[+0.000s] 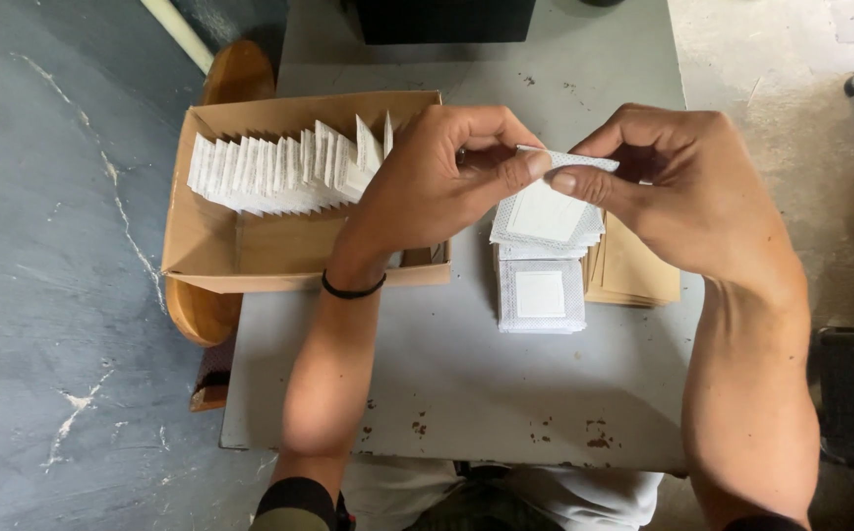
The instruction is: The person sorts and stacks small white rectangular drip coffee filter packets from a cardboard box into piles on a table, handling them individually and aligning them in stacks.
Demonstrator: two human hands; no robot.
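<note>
White sachets (548,211) pinched between left hand (427,187) and right hand (677,182)

The left hand (437,182) covers the right end of the row of white square sachets (279,172) standing in the open brown cardboard box (220,251). The right hand (687,187) hides much of the flat tan paper stack (633,270). A black box-shaped object (443,20) is cut by the top edge, and both forearms run off the bottom edge.
</note>
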